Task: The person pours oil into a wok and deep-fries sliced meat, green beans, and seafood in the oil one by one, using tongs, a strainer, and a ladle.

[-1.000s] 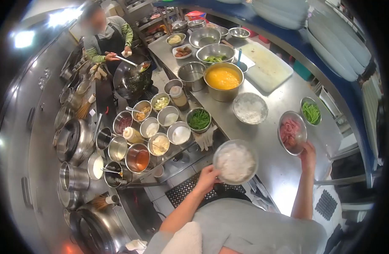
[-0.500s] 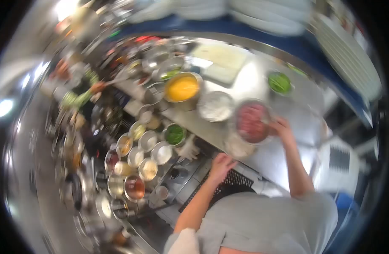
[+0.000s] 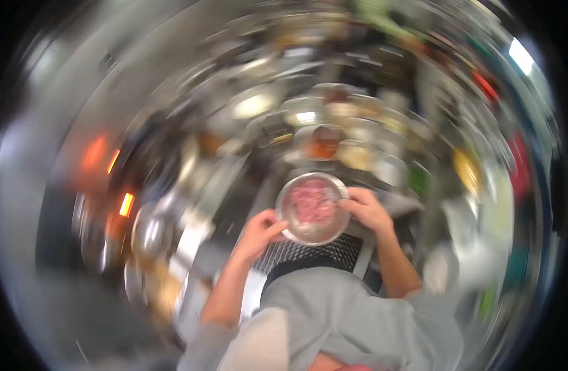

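The left hand [image 3: 258,235] has joined the right hand [image 3: 368,211]; both pinch the metal bowl [image 3: 315,236] of pink meat [image 3: 312,201], mid-frame.

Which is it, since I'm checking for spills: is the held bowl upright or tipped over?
Upright: the left hand and right hand hold the bowl mouth up, pink pieces lying inside.

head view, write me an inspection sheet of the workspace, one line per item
surface: counters too blurred to judge; black perforated mat below the bowl
job's things: metal bowl held up, pink meat pieces inside
clutter: many small pots grouped beyond the bowl, contents mostly smeared
hands: left hand and right hand on opposite sides of the rim
cables: nothing seen
surroundings: bright orange glow at picture left, rest heavily blurred
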A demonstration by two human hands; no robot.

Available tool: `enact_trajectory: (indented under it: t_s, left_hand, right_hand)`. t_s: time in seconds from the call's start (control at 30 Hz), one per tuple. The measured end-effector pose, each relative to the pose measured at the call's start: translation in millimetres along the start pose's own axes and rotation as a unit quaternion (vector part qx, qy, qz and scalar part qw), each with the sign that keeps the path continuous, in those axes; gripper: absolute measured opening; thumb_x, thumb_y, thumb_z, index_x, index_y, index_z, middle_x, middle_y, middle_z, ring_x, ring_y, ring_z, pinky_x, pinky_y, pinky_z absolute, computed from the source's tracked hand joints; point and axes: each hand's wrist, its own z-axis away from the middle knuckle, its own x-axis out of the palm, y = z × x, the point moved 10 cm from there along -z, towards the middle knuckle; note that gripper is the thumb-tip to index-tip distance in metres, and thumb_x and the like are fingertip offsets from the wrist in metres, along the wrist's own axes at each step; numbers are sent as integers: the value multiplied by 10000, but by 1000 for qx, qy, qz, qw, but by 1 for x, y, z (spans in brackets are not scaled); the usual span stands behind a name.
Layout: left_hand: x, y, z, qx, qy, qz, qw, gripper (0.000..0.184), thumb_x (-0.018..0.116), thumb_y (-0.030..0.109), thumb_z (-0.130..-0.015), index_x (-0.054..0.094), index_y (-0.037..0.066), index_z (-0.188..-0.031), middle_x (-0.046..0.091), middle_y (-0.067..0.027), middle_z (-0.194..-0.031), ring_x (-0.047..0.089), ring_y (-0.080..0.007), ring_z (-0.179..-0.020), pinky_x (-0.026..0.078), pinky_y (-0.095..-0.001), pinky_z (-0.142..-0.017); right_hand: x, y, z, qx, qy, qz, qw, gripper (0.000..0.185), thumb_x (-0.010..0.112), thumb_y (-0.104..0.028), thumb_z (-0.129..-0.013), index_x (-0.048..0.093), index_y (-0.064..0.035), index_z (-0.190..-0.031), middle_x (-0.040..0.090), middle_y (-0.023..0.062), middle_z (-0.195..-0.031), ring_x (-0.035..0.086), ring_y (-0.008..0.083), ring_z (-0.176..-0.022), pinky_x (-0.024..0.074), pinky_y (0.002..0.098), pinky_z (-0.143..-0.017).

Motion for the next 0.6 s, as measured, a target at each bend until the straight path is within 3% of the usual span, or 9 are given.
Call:
enact_trajectory:
  t_s: [0.07, 0.23, 0.33, 0.37, 0.43, 0.47, 0.5, 0.53, 0.6]
  left_hand:
    - [-58, 3, 58, 13, 118, 34, 992, 189, 640, 88, -824, 487, 48, -721, 552, -29, -797, 576, -113, -733, 564, -308, -633]
    - [-187, -52, 230, 100, 384, 169, 902, 73, 596, 40, -803, 536, 47, -844, 581, -20, -797, 605, -125, -729, 546, -297, -629]
    - [-198, -82, 336, 98, 549, 172, 812, 177, 558, 70, -826, 579, 29, -997, 609, -46, -895, 612, -137, -782, 533, -295, -622]
    - [-194, -99, 368, 121, 594, 203, 769, 218, 553, 73, -826, 578, 23, -1036, 611, -53, -915, 611, -146, -790, 530, -302, -634]
    - [-179, -134, 434, 141, 678, 255, 675, 272, 549, 67, -816, 577, 11, -1080, 613, -62, -938, 610, -164, -809, 523, -314, -667]
    - [-162, -148, 465, 148, 719, 266, 625, 286, 549, 58, -806, 576, 5, -1086, 613, -65, -941, 609, -172, -819, 518, -319, -687]
    - [-147, -176, 502, 76, 786, 144, 597, 274, 531, 35, -794, 571, -6, -1062, 611, -77, -950, 608, -189, -837, 512, -329, -733]
    - [-134, -176, 514, 192, 779, 264, 535, 155, 561, 103, -804, 581, 22, -934, 619, -45, -850, 603, -156, -794, 484, -284, -659]
    - [-95, -195, 545, 218, 826, 262, 449, 206, 499, 86, -803, 564, -14, -971, 598, -81, -898, 582, -156, -776, 485, -291, -673]
  right_hand:
    - [87, -21, -44, -18, -115, -52, 992, 154, 586, -115, -833, 632, 8, -914, 597, -3, -776, 517, 68, -719, 421, 232, -645]
    - [327, -50, -68, -76, -423, 84, 899, 151, 574, -161, -869, 602, -14, -854, 507, -32, -706, 457, 60, -647, 373, 221, -561]
    - [463, -47, -34, -36, -583, 75, 808, 281, 564, -293, -907, 590, -29, -814, 539, -24, -729, 467, 50, -654, 400, 206, -582]
    - [505, -35, -34, -26, -579, 36, 814, 334, 529, -334, -926, 578, -40, -777, 586, 8, -748, 527, 68, -644, 452, 217, -578]
    - [612, 6, -25, 120, -623, -7, 773, 421, 443, -444, -947, 568, -49, -1018, 628, 73, -783, 640, 184, -639, 528, 291, -564]
    - [669, 17, -28, 96, -587, 12, 804, 541, 472, -518, -907, 540, -35, -1142, 640, 115, -849, 658, 215, -690, 549, 313, -606]
    - [686, 2, -15, 140, -527, -61, 836, 688, 509, -603, -844, 504, -25, -1217, 633, 149, -897, 667, 245, -725, 564, 330, -639]
    - [748, 42, -10, 190, -535, -38, 822, 804, 541, -670, -778, 491, -6, -1228, 619, 187, -980, 667, 265, -745, 574, 339, -651]
    - [781, 28, 1, 205, -483, -2, 851, 581, 500, -504, -878, 543, 16, -1132, 644, 189, -857, 643, 265, -601, 529, 332, -501]
